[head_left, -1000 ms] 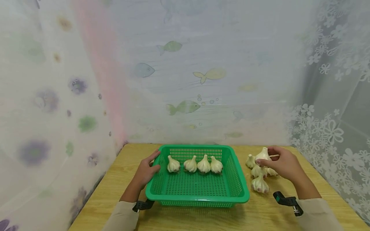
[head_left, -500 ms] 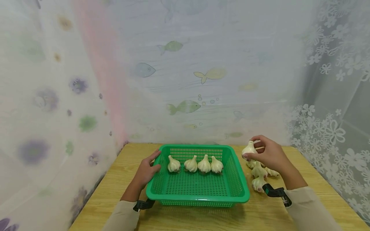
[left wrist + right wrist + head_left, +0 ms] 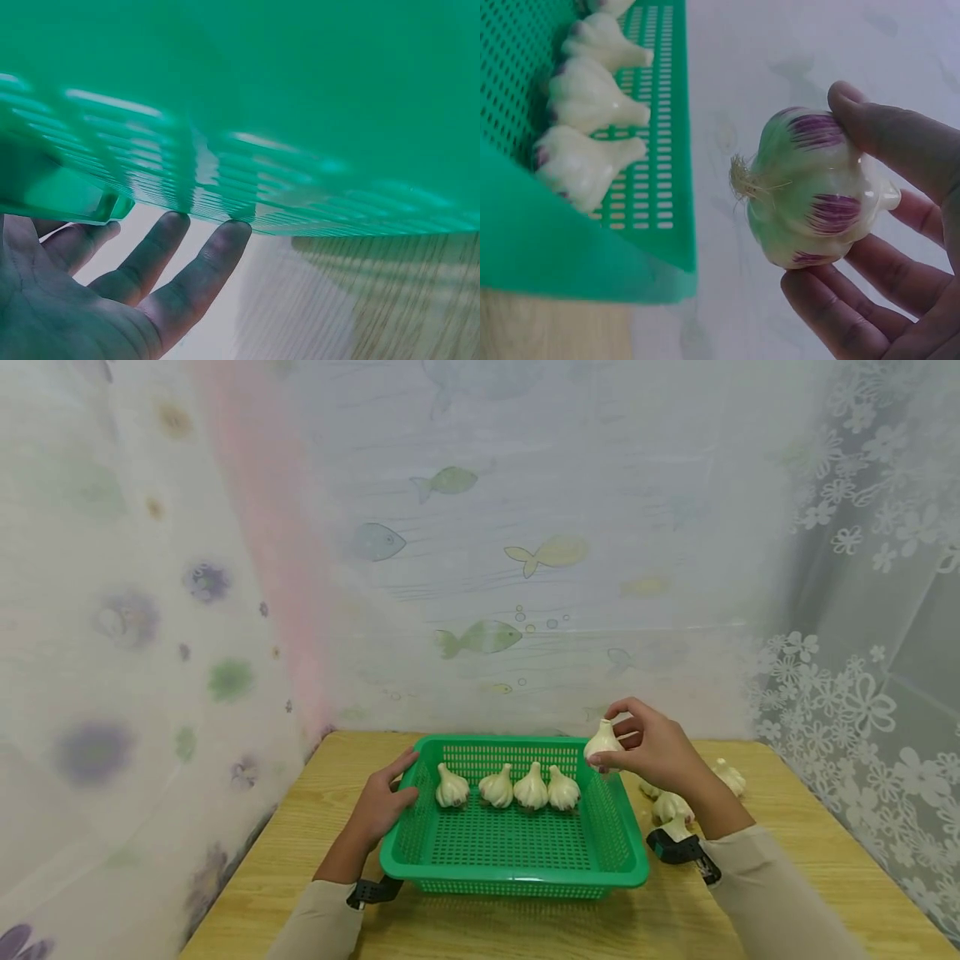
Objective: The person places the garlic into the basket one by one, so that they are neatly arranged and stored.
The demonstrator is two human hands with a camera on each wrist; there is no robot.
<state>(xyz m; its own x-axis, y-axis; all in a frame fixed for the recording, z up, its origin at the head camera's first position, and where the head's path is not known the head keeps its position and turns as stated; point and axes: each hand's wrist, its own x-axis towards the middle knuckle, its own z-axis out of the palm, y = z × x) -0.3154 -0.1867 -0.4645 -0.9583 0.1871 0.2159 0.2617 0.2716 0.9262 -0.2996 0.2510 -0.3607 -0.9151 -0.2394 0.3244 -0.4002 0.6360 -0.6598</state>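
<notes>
My right hand [image 3: 656, 752] pinches a garlic bulb [image 3: 603, 747] between thumb and fingers, above the right back corner of a green plastic basket [image 3: 517, 878]. In the right wrist view the bulb [image 3: 814, 191] shows purple streaks and a tuft of roots, its neck towards the palm. My left hand [image 3: 378, 802] grips the basket's left rim, and in the left wrist view its fingers [image 3: 202, 262] lie against the outer wall. Inside the basket, several garlic bulbs [image 3: 531, 787] stand in a row along the back.
More garlic bulbs [image 3: 670, 808] lie on the wooden table [image 3: 772, 860] right of the basket, partly hidden by my right wrist. A printed curtain [image 3: 480, 568] with fish hangs behind the table, and others hang at both sides.
My right hand has carried the garlic bulb left from the pile on the table to over the basket's right back corner. The left hand and basket have stayed put.
</notes>
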